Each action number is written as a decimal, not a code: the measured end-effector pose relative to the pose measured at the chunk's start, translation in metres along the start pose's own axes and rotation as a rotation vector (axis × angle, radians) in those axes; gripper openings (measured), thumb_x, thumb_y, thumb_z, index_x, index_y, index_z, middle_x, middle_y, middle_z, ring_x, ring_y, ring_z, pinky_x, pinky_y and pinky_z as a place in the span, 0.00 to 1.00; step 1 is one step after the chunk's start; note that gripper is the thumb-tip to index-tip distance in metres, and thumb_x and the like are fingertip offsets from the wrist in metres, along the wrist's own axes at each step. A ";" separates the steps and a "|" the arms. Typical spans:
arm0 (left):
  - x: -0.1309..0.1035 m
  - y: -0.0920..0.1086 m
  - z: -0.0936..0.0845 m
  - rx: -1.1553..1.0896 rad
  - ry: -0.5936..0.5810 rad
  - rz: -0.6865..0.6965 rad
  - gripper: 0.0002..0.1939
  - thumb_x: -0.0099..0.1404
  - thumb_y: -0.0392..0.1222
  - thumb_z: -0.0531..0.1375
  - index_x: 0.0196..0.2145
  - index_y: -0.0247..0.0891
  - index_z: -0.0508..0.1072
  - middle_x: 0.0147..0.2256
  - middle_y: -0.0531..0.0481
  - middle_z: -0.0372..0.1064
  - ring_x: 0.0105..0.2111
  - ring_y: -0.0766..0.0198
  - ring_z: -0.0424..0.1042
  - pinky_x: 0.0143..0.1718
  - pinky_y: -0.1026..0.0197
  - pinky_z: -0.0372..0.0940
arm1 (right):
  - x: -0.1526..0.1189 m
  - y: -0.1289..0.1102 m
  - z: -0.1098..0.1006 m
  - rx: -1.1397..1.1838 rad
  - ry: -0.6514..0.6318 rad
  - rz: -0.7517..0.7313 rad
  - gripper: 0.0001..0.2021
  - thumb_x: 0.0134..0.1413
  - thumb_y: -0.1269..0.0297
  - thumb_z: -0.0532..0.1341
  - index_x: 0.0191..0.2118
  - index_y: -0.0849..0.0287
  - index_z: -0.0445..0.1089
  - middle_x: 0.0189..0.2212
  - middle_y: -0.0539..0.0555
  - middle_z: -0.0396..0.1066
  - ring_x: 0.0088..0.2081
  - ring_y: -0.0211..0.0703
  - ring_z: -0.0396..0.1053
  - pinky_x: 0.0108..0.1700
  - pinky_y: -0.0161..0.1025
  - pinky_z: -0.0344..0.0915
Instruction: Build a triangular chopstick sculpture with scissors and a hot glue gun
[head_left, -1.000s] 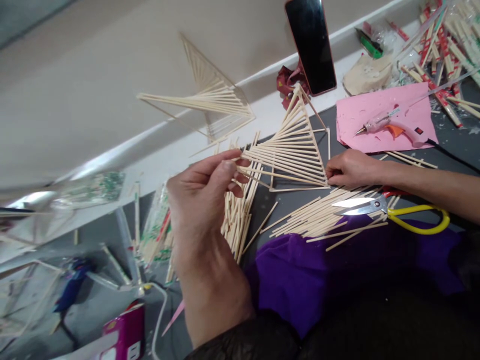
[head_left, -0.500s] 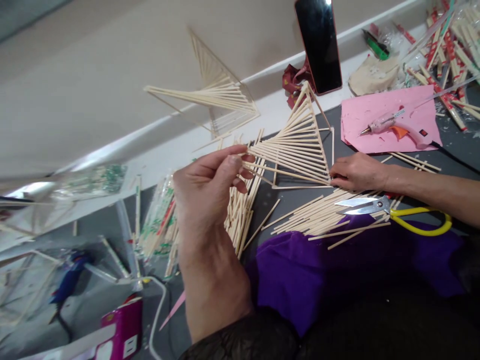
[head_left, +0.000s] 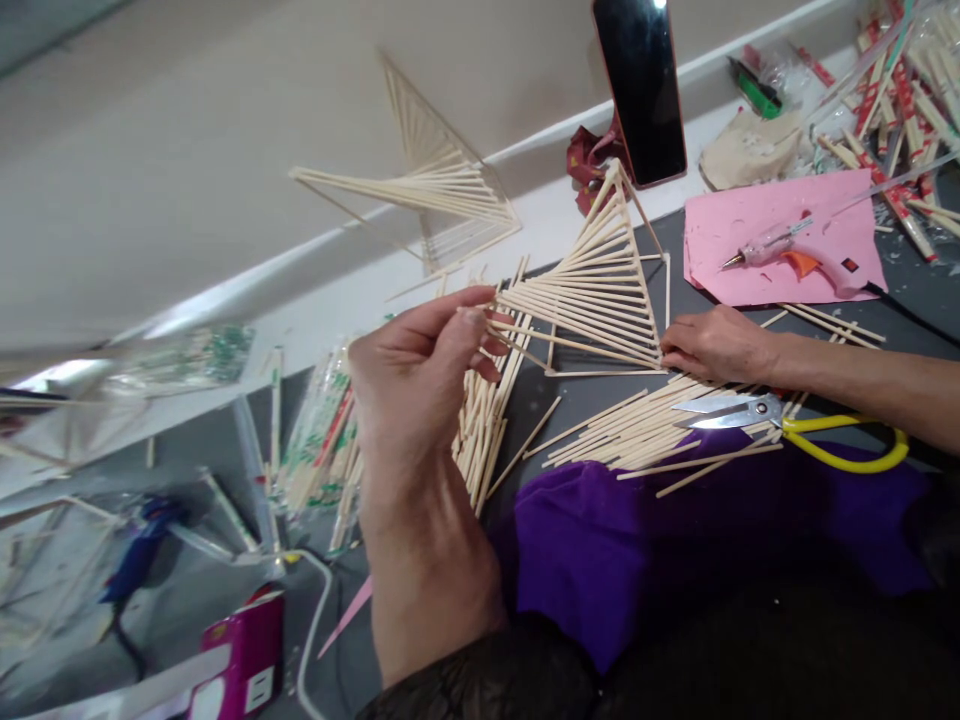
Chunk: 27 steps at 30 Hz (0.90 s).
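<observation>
Bridging L fingers (head_left: 466,332), prob. R (head_left: 676,345): frame (head_left: 589,298)

The left hand (head_left: 427,370) pinches the left end of a twisted, fan-shaped frame of pale wooden sticks (head_left: 589,295) between thumb and fingers; the right hand (head_left: 712,345), fingers bent, holds its near right corner. On the near side, silver scissors with yellow handles (head_left: 761,410) lie across loose pale wooden sticks (head_left: 637,430), beside a purple cloth (head_left: 577,550). Far right, a pink glue gun with an orange trigger (head_left: 829,275) rests on a flat pink sheet (head_left: 709,225). Beyond the frame, a black-screened phone (head_left: 641,90) leans upright. A similar pale stick frame (head_left: 457,195) stands far left.
</observation>
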<state>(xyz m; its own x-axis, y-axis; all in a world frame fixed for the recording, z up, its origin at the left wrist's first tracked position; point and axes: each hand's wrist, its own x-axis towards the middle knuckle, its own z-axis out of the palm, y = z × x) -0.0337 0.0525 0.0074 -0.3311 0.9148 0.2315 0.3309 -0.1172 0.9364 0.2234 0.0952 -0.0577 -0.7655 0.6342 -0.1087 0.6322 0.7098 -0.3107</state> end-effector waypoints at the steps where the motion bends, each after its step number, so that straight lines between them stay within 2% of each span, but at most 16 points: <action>1: 0.000 0.000 0.000 -0.001 0.001 0.001 0.07 0.54 0.35 0.64 0.32 0.35 0.82 0.24 0.50 0.76 0.18 0.72 0.69 0.14 0.71 0.62 | 0.000 0.000 0.001 0.008 0.004 0.006 0.14 0.65 0.62 0.56 0.45 0.63 0.75 0.38 0.59 0.77 0.37 0.44 0.71 0.32 0.37 0.53; 8: 0.001 -0.001 -0.001 -0.008 -0.003 -0.005 0.07 0.54 0.37 0.65 0.32 0.38 0.82 0.24 0.51 0.76 0.17 0.72 0.69 0.14 0.71 0.63 | 0.002 0.002 0.004 0.080 0.036 0.045 0.12 0.62 0.61 0.58 0.43 0.60 0.76 0.39 0.57 0.78 0.37 0.43 0.72 0.33 0.37 0.54; 18: 0.001 -0.001 -0.001 0.006 0.014 0.001 0.07 0.54 0.36 0.65 0.32 0.38 0.83 0.23 0.51 0.76 0.17 0.72 0.69 0.14 0.71 0.65 | 0.000 -0.001 0.003 0.083 0.030 0.080 0.11 0.62 0.62 0.57 0.44 0.60 0.75 0.41 0.56 0.79 0.39 0.44 0.73 0.33 0.38 0.53; 27: 0.001 -0.001 0.000 0.013 0.017 -0.007 0.08 0.53 0.37 0.65 0.32 0.36 0.82 0.23 0.51 0.76 0.17 0.72 0.69 0.14 0.70 0.65 | 0.001 0.000 0.005 0.093 0.059 0.071 0.11 0.62 0.62 0.58 0.43 0.60 0.74 0.39 0.55 0.79 0.37 0.43 0.72 0.32 0.37 0.52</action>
<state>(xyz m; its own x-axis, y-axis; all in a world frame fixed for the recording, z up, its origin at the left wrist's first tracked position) -0.0341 0.0531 0.0066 -0.3483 0.9090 0.2290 0.3400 -0.1052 0.9345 0.2224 0.0942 -0.0629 -0.7090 0.7009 -0.0784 0.6686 0.6325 -0.3910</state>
